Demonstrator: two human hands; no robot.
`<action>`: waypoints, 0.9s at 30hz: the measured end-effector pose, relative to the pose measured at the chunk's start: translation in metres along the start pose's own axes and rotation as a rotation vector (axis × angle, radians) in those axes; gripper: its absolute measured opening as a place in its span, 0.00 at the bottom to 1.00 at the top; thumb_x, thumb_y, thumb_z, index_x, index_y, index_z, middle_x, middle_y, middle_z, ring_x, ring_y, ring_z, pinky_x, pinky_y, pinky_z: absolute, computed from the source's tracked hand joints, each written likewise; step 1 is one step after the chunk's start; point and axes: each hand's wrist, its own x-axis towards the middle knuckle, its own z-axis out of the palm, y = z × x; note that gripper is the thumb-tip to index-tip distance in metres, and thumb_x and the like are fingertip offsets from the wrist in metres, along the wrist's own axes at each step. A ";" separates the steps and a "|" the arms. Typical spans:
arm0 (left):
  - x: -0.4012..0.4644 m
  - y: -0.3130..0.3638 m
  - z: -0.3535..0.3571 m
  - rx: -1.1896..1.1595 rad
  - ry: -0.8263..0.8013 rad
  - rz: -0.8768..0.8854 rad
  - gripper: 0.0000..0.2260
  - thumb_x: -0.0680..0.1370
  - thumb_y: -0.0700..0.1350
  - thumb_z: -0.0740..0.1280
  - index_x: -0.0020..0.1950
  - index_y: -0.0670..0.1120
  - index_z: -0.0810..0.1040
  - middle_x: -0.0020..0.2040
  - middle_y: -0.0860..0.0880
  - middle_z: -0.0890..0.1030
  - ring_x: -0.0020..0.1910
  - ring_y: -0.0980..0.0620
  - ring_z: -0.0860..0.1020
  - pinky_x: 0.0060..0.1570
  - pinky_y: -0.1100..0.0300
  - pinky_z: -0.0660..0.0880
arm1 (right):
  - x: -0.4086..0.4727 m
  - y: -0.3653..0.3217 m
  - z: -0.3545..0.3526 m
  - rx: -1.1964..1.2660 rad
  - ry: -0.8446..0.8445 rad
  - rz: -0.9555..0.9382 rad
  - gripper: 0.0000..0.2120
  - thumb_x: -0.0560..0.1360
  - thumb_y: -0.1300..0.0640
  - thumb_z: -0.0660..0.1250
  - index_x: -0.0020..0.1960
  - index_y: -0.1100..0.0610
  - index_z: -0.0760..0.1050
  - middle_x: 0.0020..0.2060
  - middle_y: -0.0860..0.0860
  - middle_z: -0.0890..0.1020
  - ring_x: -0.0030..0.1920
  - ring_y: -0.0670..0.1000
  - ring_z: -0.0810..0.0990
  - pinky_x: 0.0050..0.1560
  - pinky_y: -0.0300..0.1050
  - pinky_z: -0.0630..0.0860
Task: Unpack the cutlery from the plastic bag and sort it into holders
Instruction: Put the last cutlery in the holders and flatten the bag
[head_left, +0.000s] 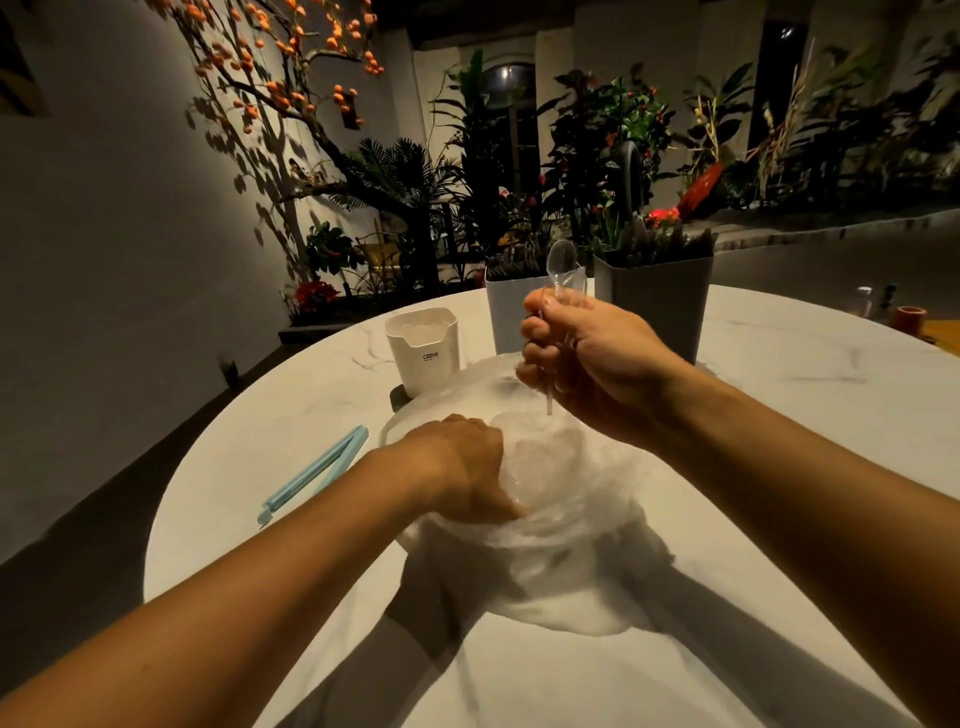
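Observation:
A clear plastic bag (561, 525) lies crumpled in the middle of the round white table (291, 415), its mouth facing away from me. My left hand (462, 467) grips the bag's near left edge, fingers curled into the plastic. Above the bag's mouth my right hand (576, 358) holds a clear plastic spoon (561, 260) upright, bowl up, handle tip pointing down from the fist. Three holders stand behind the bag: a cream one (423, 348) at left, a white one (506, 312) in the middle and a dark grey one (657, 306) at right, the last two filled with dark cutlery.
A light blue bag clip (317, 470) lies open on the table left of the bag. A small orange cup (910, 318) and small bottles (865, 300) stand at the far right table edge. Plants and a wall lie beyond the table.

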 end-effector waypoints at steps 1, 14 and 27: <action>-0.001 0.003 0.000 -0.028 0.067 0.032 0.33 0.74 0.65 0.69 0.72 0.49 0.67 0.68 0.48 0.74 0.63 0.45 0.73 0.63 0.52 0.74 | 0.000 0.000 0.000 -0.032 -0.001 0.009 0.12 0.86 0.57 0.51 0.51 0.57 0.72 0.32 0.50 0.71 0.30 0.46 0.68 0.38 0.40 0.71; -0.033 0.002 -0.008 -1.391 0.546 0.136 0.12 0.83 0.50 0.56 0.60 0.47 0.75 0.56 0.46 0.80 0.56 0.51 0.81 0.57 0.59 0.79 | -0.014 0.022 0.015 -0.282 -0.095 0.114 0.13 0.85 0.57 0.53 0.49 0.58 0.74 0.34 0.52 0.74 0.33 0.46 0.74 0.44 0.43 0.77; -0.027 -0.015 -0.020 -1.587 0.398 0.189 0.11 0.84 0.45 0.60 0.55 0.50 0.83 0.52 0.49 0.85 0.54 0.50 0.84 0.50 0.62 0.80 | -0.009 0.017 0.017 -0.241 -0.235 0.231 0.11 0.84 0.61 0.55 0.58 0.57 0.76 0.34 0.54 0.76 0.34 0.49 0.73 0.43 0.42 0.78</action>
